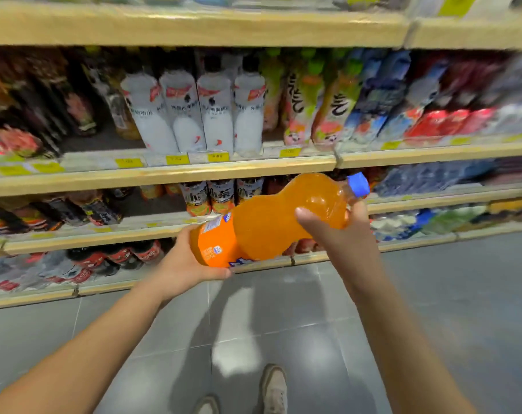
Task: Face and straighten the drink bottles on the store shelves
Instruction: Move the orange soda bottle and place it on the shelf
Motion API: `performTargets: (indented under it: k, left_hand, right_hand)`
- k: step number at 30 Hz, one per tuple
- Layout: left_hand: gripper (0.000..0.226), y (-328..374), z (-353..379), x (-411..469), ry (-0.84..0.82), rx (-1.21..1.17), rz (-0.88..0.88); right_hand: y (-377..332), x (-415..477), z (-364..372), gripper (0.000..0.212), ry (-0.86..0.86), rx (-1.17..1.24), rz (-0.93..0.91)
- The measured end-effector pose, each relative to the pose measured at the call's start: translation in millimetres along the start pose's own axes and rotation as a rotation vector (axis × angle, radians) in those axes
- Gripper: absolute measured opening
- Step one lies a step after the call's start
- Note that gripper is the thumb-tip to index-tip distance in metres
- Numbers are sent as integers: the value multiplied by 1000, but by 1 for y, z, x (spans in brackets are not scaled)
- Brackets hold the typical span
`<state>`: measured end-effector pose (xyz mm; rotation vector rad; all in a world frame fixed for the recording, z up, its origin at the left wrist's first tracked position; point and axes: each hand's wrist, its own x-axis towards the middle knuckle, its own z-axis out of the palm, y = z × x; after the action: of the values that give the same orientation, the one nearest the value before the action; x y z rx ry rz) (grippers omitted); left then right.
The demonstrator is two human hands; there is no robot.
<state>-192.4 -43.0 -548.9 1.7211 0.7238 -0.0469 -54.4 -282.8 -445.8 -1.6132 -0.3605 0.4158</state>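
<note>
A large orange soda bottle (268,222) with a blue cap lies tilted in front of the shelves, cap up and to the right. My left hand (185,264) grips its labelled base from below. My right hand (340,231) holds the upper part near the neck, thumb across the front. White bottles (212,115) stand upright on the shelf above, and small orange-labelled bottles (209,198) stand one shelf lower, behind the soda bottle.
Wooden-edged shelves (164,171) with yellow price tags run across the view, packed with green, blue, red and dark bottles. A gap shows on the shelf left of the white bottles. Grey tiled floor (433,324) and my shoes lie below.
</note>
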Motion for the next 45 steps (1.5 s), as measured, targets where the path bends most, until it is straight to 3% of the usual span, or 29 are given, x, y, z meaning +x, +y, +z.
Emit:
performTargets:
  k: [8, 14, 19, 23, 29, 45]
  left_hand:
    - [122, 75, 38, -5, -138, 73, 109]
    - [109, 114, 94, -4, -180, 91, 123]
    - [107, 150, 162, 6, -260, 124, 124]
    - [120, 175, 217, 21, -316, 178, 121]
    - [128, 224, 309, 59, -408, 247, 160]
    - [122, 373, 580, 179, -784, 377, 324]
  right_hand:
    - [-42, -27, -54, 48, 226, 22, -60]
    - [-53, -40, -128, 58, 183, -47, -41]
    - [-52, -40, -200, 64, 262, -56, -27]
    - [-56, -40, -255, 60, 343, -97, -51]
    - [-61, -35, -342, 81, 476, -104, -52]
    - [-63, 16, -566, 63, 901, -138, -2]
